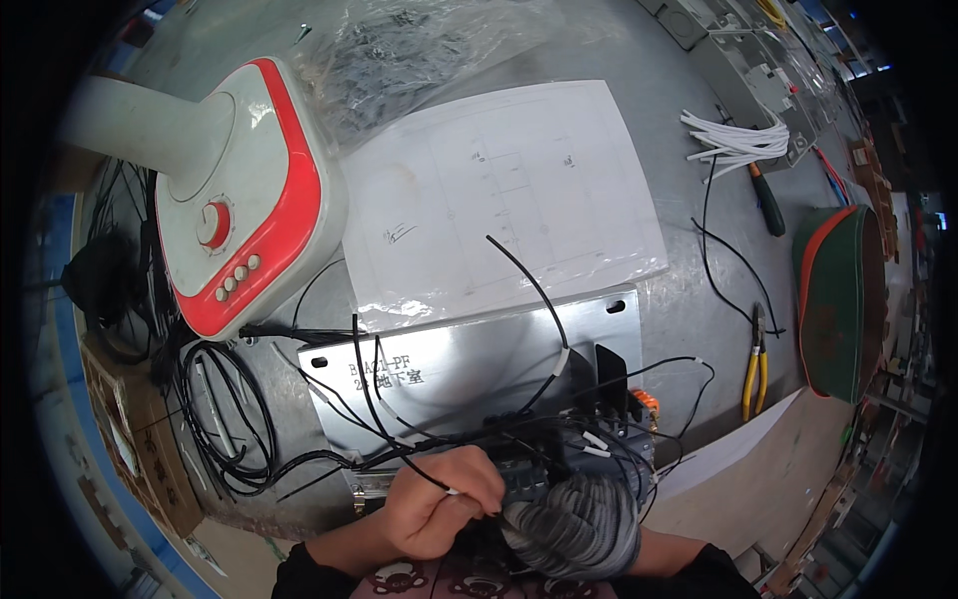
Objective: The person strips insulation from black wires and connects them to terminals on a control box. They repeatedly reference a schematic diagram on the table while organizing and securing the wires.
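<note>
While the grey metal tabletop point(699, 309) spreads wide, a red-and-white appliance base point(239, 200) stands at ten o'clock, a cardboard box point(165, 479) at eight, yellow-handled pliers point(755, 374) between three and four. Down at six, there's the silvery plate point(469, 369), gleaming, slotted at its upper corners, black wires point(499, 427) with white sleeves point(596, 439) sprawling across it. And the left hand point(439, 499) pinches one thin black wire; the right hand point(574, 524), in a striped grey glove, sits close beside, grip hidden, can't tell!
</note>
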